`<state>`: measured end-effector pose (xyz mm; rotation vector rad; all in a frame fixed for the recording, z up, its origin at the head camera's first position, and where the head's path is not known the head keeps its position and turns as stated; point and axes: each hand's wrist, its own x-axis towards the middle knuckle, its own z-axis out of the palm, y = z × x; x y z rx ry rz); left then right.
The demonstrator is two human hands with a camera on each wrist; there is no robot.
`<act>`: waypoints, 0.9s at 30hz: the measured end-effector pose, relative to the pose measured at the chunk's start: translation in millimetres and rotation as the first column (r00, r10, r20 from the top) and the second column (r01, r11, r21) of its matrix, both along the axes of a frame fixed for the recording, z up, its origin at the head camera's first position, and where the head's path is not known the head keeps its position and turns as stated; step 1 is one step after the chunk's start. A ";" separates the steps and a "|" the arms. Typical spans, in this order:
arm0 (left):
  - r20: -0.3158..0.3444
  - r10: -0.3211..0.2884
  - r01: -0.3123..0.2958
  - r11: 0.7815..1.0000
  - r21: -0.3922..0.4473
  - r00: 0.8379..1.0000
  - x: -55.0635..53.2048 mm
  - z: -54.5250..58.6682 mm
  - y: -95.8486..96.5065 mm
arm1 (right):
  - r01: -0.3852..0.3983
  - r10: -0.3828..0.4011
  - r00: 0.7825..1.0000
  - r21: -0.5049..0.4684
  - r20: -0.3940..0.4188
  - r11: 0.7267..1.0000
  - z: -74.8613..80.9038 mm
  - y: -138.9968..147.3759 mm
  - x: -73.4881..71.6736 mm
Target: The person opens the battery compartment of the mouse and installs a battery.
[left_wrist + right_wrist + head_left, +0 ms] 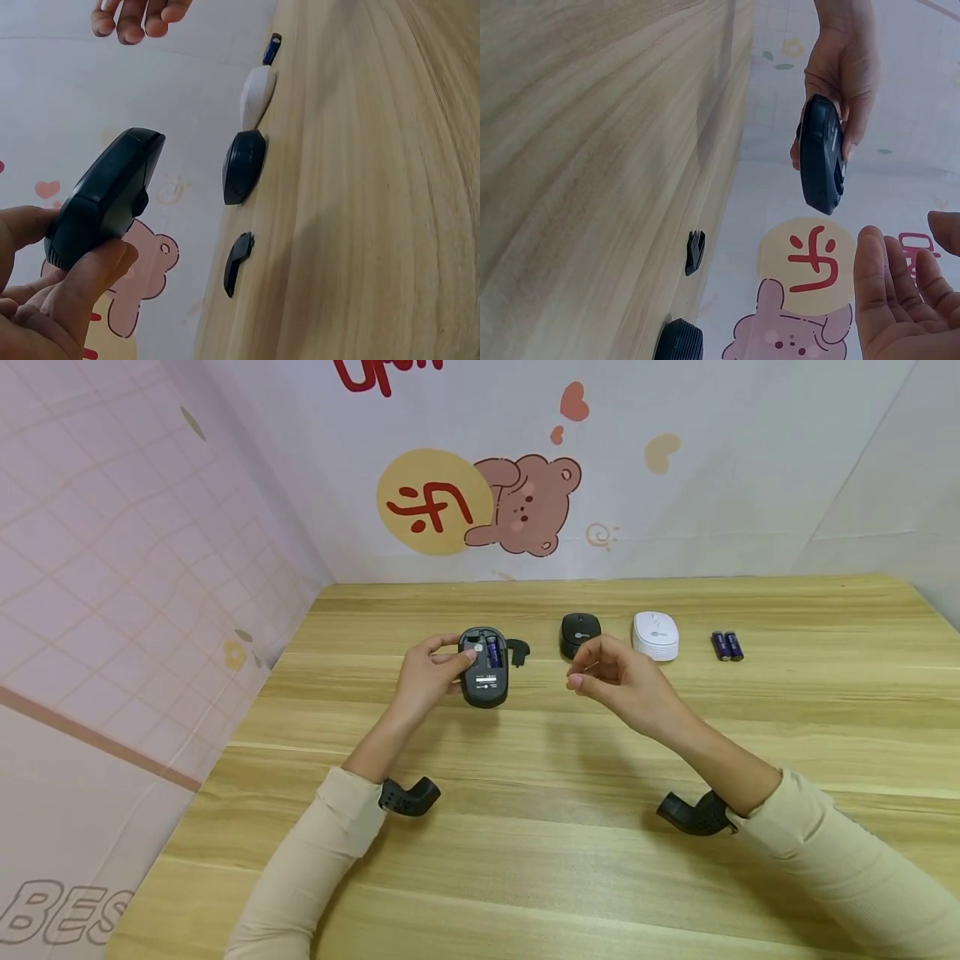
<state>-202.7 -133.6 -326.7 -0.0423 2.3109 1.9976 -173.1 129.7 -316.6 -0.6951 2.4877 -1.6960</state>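
Three rounded computer mice were in play, and the left hand (431,675) had one: the dark mouse (482,689), smooth-shelled, gripped above the wood-grained desk (525,860), underside turned up toward the head camera, its bay uncovered! At least one shiny purple-blue battery (492,652) lay inside, the thumb resting near it. And the right hand (626,689)? Nothing in its grasp, fingers loosely bent, well apart from the mouse. One thin, hooked black cover (519,650) lay on the desk; beyond it, one black mouse (580,631), its near edge partly screened by the right hand's fingers, then one white mouse (656,635) with ribbed sides. Farther right, two loose batteries (722,646), small cylinders, lay side by side. Behind, the pale wall covering (712,518) carried one cartoon bear (517,506).
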 end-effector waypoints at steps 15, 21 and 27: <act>0.000 0.069 -0.068 0.996 -0.060 0.998 -26.2 -4.9 -10.3 | -0.018 0.019 1.000 -0.040 0.014 0.999 -3.4 -0.7 1.0; -0.014 0.099 -0.100 0.993 -0.067 0.995 -37.1 -4.6 -14.8 | -0.015 0.015 1.000 -0.037 0.011 0.999 -3.9 -0.8 1.4; -0.034 0.114 -0.116 0.991 -0.071 0.993 -44.3 -7.7 -18.9 | -0.017 0.017 1.000 -0.040 0.014 0.999 -6.2 -0.6 1.8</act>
